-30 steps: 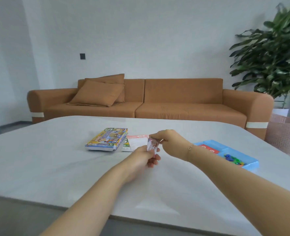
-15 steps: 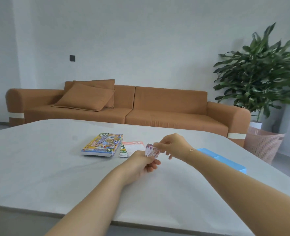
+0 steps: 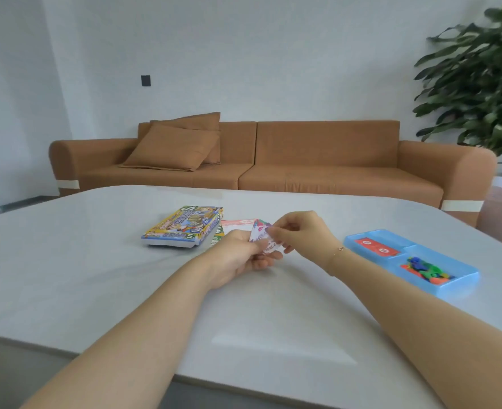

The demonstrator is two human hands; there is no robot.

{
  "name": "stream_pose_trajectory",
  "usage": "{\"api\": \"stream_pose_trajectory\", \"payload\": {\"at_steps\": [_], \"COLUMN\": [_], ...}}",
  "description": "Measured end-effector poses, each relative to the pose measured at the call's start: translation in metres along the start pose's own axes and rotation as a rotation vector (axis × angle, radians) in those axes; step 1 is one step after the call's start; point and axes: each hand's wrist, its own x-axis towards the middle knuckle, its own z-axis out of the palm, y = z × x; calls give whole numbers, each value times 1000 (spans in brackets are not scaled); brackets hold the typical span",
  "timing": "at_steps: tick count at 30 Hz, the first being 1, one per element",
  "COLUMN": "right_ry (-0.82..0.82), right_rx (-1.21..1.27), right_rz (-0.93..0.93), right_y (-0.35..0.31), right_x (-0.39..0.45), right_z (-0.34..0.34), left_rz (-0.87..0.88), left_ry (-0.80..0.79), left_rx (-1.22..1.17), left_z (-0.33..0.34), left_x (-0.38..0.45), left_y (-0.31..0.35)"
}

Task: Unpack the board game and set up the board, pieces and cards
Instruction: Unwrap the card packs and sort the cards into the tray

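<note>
Hands, two: left (image 3: 245, 255), right (image 3: 298, 233) (both pinching cards (image 3: 262, 236)).

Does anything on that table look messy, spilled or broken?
Nothing stands out. The game box lies flat on the table, the blue tray still holds its red cards and coloured pieces, and both hands, left hand and right hand, hold a small stack of cards.

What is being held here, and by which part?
A small stack of cards: the left hand grips its lower end, and the right hand pinches the top card's upper edge with its fingers.
</note>
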Motion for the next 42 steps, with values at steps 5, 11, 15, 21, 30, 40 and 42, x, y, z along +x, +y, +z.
{"api": "stream_pose_trajectory", "payload": {"at_steps": [5, 11, 15, 21, 30, 40, 42], "right_ry": [46, 14, 57, 42, 87, 7, 19], "right_rx": [-17, -1, -4, -45, -157, -106, -115], "right_rz": [20, 61, 82, 45, 94, 96, 105], "right_y": [-1, -3, -7, -7, -12, -13, -15], "right_x": [-5, -7, -7, -8, -6, -8, -7], "right_z": [-1, -3, -6, -8, -7, -10, -8], "left_rz": [26, 42, 72, 66, 60, 66, 71], "left_ry": [-3, -12, -38, -48, -47, -62, -68], "left_rx": [74, 124, 171, 146, 145, 173, 181], "left_z": [3, 3, 4, 4, 4, 4, 4], "left_x": [-2, -3, -4, -3, -2, -2, -2], "left_y": [-1, -2, -3, -2, -4, -4, -4]}}
